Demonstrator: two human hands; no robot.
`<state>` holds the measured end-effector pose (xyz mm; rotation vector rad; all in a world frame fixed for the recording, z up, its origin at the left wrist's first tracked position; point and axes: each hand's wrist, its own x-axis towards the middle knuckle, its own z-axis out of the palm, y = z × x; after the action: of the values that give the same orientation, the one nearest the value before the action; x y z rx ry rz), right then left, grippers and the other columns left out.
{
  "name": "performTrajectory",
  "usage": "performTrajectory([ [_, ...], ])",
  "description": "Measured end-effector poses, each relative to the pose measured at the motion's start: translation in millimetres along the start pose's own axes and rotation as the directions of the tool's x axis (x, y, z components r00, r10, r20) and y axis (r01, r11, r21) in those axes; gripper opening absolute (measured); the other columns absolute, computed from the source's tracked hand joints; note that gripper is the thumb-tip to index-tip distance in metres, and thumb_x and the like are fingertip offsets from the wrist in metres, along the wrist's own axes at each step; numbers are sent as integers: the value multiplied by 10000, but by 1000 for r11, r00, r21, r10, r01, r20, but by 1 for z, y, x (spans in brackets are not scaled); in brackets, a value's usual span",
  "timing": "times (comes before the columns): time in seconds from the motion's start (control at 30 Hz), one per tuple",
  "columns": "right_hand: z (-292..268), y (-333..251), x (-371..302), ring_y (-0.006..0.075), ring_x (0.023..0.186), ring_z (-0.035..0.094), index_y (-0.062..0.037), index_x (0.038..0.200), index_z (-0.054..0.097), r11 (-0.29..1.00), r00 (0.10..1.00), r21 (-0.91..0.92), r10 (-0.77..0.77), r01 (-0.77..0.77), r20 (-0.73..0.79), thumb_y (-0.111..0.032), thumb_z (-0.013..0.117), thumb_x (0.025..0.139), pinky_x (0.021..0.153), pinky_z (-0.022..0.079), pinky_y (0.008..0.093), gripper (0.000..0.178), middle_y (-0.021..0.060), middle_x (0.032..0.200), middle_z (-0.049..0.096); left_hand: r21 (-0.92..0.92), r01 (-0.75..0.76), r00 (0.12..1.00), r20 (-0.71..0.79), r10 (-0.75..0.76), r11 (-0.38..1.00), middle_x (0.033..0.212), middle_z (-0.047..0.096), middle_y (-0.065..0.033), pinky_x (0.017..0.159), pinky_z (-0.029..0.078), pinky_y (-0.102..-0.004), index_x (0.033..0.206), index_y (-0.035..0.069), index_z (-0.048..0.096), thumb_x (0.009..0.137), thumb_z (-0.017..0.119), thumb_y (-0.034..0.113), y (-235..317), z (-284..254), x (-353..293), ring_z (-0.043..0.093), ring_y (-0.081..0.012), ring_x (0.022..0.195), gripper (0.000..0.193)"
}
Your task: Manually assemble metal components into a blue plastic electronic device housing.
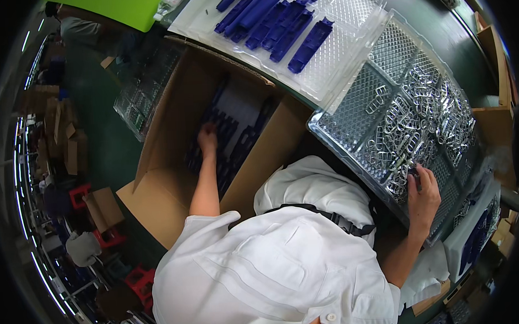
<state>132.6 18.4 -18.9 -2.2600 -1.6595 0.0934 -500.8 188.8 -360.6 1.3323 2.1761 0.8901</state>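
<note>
My left hand (208,140) reaches deep into a cardboard box (170,131), touching or just above the blue plastic parts (227,129) laid in rows inside. Its fingers look curled together, but shade hides what they hold. At the near edge of a clear plastic tray (341,128), my right hand (423,195) has its thumb and fingers drawn together. A small dark bit shows at the fingertips, too small to name. Beside them lies a heap of shiny metal clips (409,122) spread over the tray's compartments.
Long blue plastic housings (311,45) lie on a white tray (302,83) beyond the box. A bright green surface (117,8) is at the far left. Red stools (141,283) and more cartons (70,143) stand on the left. Another person (77,28) is at the upper left.
</note>
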Motion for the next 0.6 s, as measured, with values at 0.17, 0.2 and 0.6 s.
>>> performTrajectory([
  [0.17,9,12,-8,272,882,707,-24,1119,687,999,995,-32,17,-13,103,-47,741,906,761,567,367,221,108,1081,694,480,-195,933,359,12,855,1120,727,-239,969,544,-508,1182,75,726,871,677,294,-9,61,-27,685,-422,1094,383],
  [0.2,4,6,-5,253,852,692,-17,1111,681,996,991,12,90,-91,99,-33,744,898,762,561,346,223,102,1057,683,482,-188,933,360,2,856,1120,727,-239,969,544,-508,1182,75,726,871,677,294,-13,59,-30,685,-422,1094,383],
  [0.6,-19,30,-33,82,836,637,-54,1140,636,648,861,625,503,-435,78,-143,612,1064,723,469,207,119,27,967,690,521,-462,858,468,212,717,1140,706,-205,873,554,-534,1156,103,708,932,652,351,-5,80,-68,692,-388,1053,338],
])
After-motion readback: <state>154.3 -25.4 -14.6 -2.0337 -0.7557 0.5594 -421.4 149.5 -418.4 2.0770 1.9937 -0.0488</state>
